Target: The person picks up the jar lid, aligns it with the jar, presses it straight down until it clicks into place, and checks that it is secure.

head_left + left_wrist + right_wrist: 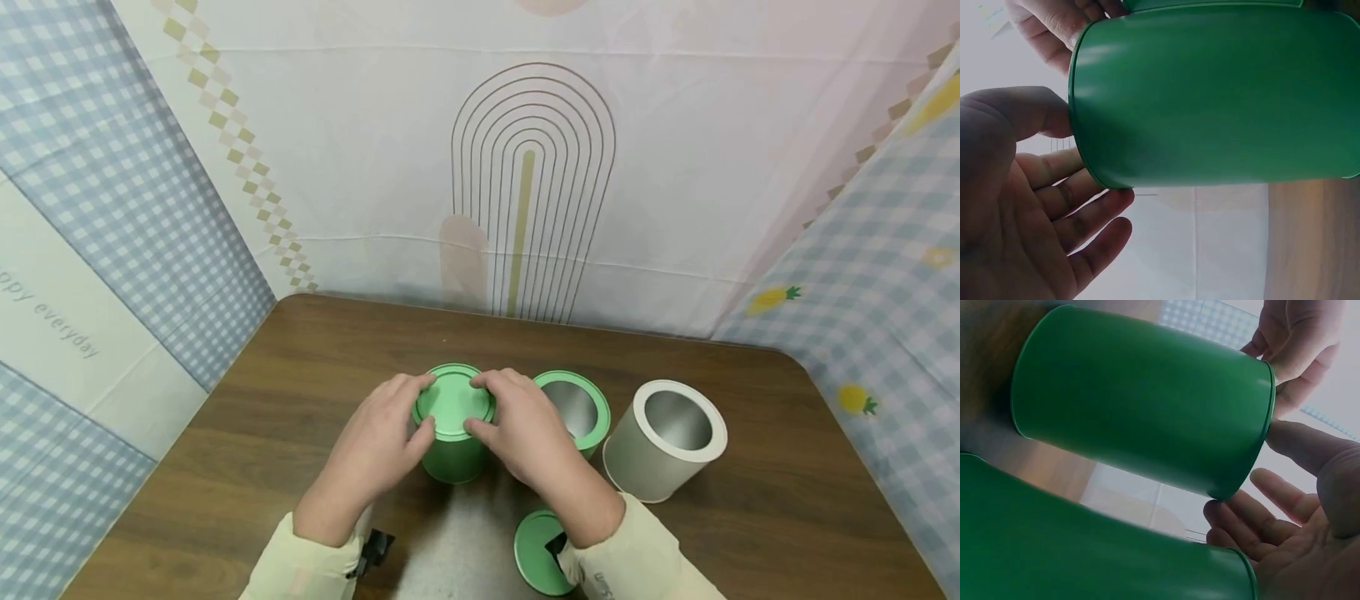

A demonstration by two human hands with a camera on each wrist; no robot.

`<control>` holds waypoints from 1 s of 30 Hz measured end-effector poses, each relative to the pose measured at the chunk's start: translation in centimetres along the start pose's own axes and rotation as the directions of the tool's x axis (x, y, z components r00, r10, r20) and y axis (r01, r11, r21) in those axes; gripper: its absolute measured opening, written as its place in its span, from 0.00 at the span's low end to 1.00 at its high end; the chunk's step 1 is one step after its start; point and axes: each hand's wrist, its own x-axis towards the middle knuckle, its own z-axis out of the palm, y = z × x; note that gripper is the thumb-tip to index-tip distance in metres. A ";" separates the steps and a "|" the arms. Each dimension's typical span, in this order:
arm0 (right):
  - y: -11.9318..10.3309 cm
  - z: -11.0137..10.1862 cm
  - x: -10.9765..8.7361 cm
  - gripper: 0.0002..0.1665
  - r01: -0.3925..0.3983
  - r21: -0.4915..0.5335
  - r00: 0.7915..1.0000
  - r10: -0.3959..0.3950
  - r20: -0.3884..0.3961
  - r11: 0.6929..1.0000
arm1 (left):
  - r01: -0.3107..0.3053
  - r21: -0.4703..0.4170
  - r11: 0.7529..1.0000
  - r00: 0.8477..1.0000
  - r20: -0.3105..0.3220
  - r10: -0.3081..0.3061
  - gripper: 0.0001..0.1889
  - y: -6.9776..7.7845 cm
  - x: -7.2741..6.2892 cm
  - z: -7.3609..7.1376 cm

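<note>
A green can (453, 461) stands upright on the table with a round green lid (453, 402) on its top. My left hand (382, 433) touches the lid's left edge, thumb at the front and index finger at the back. On the opposite edge rests my right hand (525, 425), laid out the same way. Up close in the left wrist view, the left thumb (1038, 112) meets the can's rim, and the other fingers are spread and fairly straight. In the right wrist view the right thumb (1307, 440) also touches the rim; its palm faces the can.
Right of the lidded can, partly behind my right hand, is a second green can (588, 408) without a lid. Farther right stands an open white can (652, 467). A loose green lid (536, 554) lies near the front, partly under my right sleeve. Patterned cloth (375, 167) hangs behind the table.
</note>
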 end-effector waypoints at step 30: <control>0.9 0.1 -0.6 0.24 0.002 0.026 0.999 -0.001 -0.041 1.000 | 0.057 -0.127 0.990 0.998 -0.011 -0.059 0.25 0.0 -0.4 0.7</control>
